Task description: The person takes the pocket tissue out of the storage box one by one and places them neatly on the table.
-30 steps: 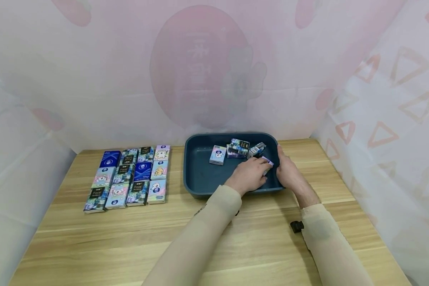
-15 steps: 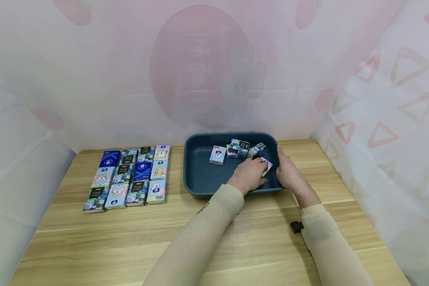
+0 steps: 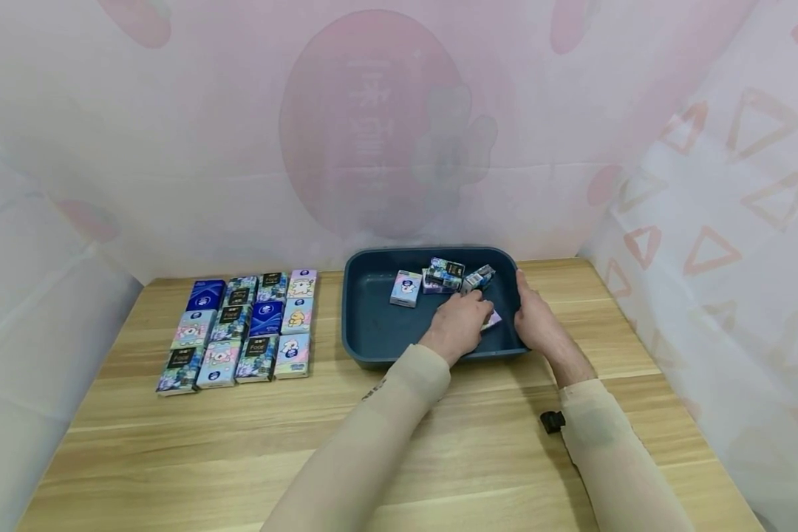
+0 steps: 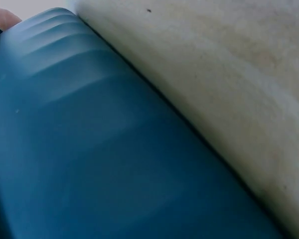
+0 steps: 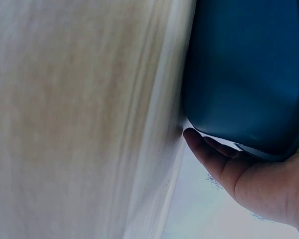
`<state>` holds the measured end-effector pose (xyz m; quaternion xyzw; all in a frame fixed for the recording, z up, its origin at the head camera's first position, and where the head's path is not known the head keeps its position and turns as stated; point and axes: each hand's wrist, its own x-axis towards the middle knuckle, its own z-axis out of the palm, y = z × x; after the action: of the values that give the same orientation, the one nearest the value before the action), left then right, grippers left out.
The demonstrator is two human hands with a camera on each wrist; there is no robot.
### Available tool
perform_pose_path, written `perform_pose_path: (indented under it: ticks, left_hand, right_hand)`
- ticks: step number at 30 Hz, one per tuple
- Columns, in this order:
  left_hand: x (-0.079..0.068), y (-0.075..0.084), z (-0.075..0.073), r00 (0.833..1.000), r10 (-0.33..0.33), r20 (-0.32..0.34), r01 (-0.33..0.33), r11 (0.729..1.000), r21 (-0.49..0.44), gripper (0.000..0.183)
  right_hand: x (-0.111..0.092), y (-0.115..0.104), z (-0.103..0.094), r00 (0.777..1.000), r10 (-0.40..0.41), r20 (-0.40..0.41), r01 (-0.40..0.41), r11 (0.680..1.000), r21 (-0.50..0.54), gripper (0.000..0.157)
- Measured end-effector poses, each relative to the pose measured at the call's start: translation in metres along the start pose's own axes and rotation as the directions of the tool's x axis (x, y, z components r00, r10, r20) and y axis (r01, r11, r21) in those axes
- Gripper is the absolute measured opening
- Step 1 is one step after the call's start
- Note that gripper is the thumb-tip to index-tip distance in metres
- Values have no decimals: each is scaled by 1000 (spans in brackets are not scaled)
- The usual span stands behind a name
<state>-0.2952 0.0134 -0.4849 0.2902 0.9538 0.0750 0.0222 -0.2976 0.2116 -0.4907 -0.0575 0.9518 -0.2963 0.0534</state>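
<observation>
Inside the dark blue tray (image 3: 379,325), my left hand (image 3: 457,321) reaches in over the near rim, its fingers bent down at a small pink-and-purple tissue pack (image 3: 492,320). Most of that pack is hidden beneath the hand. My right hand (image 3: 540,318) lies along the outside of the tray's right wall. In the right wrist view the fingers (image 5: 209,157) run fairly straight against the tray's lower corner. Also in the tray are a light blue and pink pack (image 3: 406,288), a dark floral pack (image 3: 445,272) on top of a purple one (image 3: 435,287), and a tilted pack (image 3: 479,278).
To the left of the tray, several tissue packs (image 3: 233,325) lie side by side in rows on the wooden table (image 3: 239,451). A printed pale cloth (image 3: 239,148) rises behind the table. A small black object (image 3: 552,422) sits by the right sleeve.
My left hand has shifted slightly, and the pink-and-purple pack has slid a little toward me and left. The right hand and the tray have stayed put.
</observation>
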Motion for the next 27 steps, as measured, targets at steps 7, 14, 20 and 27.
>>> perform_pose_path:
  ticks: [7, 14, 20, 27]
  left_hand:
    - [-10, -8, -8, 999, -16, 45, 18, 999, -47, 31]
    - [-24, -24, -16, 998, -47, 44, 50, 995, -88, 24]
    - [-36, -37, -25, 995, -90, 40, 94, 986, -138, 22]
    - [-49, -50, -36, 995, -95, -15, 91, 982, -168, 15]
  right_hand:
    - [1, 1, 1, 1000, -13, -9, 13, 1000, -8, 80]
    - [0, -1, 1, 1000, 3, -3, -3, 1000, -9, 81]
    - [-1, -1, 0, 1000, 6, -4, -6, 1000, -20, 80]
    - [-2, -2, 1, 1000, 4, -11, -4, 1000, -26, 80]
